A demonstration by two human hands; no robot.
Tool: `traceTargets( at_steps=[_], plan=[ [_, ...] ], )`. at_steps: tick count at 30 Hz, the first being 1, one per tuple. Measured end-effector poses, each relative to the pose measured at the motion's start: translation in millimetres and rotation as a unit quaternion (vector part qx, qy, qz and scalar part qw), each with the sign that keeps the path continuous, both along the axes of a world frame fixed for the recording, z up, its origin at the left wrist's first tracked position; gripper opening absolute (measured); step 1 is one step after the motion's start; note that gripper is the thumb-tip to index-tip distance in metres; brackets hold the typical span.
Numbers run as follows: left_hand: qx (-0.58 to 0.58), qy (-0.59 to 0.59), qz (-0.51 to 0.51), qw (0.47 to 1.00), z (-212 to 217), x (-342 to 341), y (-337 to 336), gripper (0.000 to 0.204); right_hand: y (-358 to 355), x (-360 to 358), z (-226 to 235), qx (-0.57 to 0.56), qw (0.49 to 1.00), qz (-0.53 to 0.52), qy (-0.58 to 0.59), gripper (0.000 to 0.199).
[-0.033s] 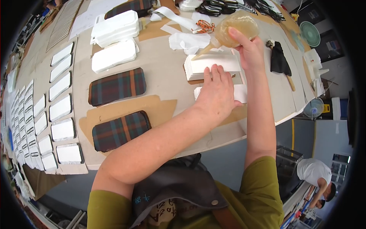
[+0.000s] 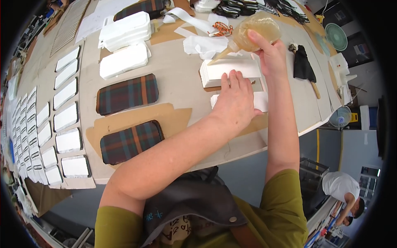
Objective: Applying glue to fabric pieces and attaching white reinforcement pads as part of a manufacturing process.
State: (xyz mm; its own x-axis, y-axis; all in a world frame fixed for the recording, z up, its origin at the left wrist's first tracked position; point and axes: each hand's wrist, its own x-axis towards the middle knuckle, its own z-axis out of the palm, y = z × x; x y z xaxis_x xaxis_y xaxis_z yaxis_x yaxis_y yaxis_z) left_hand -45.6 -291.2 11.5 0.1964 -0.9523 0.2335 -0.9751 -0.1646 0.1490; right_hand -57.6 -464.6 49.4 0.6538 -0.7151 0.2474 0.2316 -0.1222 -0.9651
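Note:
My right hand (image 2: 271, 53) is wrapped round a soft, clear squeeze bottle (image 2: 261, 27) of yellowish liquid, held tilted. Its narrow nozzle points down to the left, with the tip at the far left corner of a stack of white rectangular cards (image 2: 215, 71); whether it touches cannot be told. Reaching across from the left, my left hand (image 2: 235, 95) lays its outstretched fingertips on the near edge of the stack's top card. Beneath that palm, another white piece (image 2: 261, 101) is partly covered.
Left of the stack lie plaid padded panels (image 2: 128, 94) and piled white panels (image 2: 124, 61). Rows of dark-edged white pieces (image 2: 66, 116) fill the table's left side. Crumpled white scraps (image 2: 202, 44) sit behind the stack. A black-wrapped tool with a wooden handle (image 2: 304, 66) rests at right.

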Motion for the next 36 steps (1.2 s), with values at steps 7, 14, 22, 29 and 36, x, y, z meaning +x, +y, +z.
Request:
traceTargets(
  at_steps=[7, 14, 22, 29, 36],
  plan=[
    [0.029, 0.049, 0.001, 0.998, 7, 3, -1, 0.089, 7, -24, -1, -0.006, 0.998, 0.044, 0.041, 0.042],
    [-0.016, 0.053, -0.016, 0.998, -2, 6, 3, 0.083, 23, -18, 16, 0.129, 0.973, 0.029, -0.191, 0.036],
    [-0.001, 0.040, -0.024, 0.999, 4, 9, 4, 0.081, 48, 1, 16, -0.155, 0.985, -0.023, -0.078, 0.030],
    [0.014, 0.061, -0.022, 0.998, 5, 8, 3, 0.084, 33, -12, 17, -0.180, 0.981, -0.057, -0.048, 0.031],
    [0.033, 0.056, -0.023, 0.998, 7, 7, 2, 0.084, 12, -33, 18, -0.198, 0.975, -0.089, -0.043, 0.035]
  ],
)
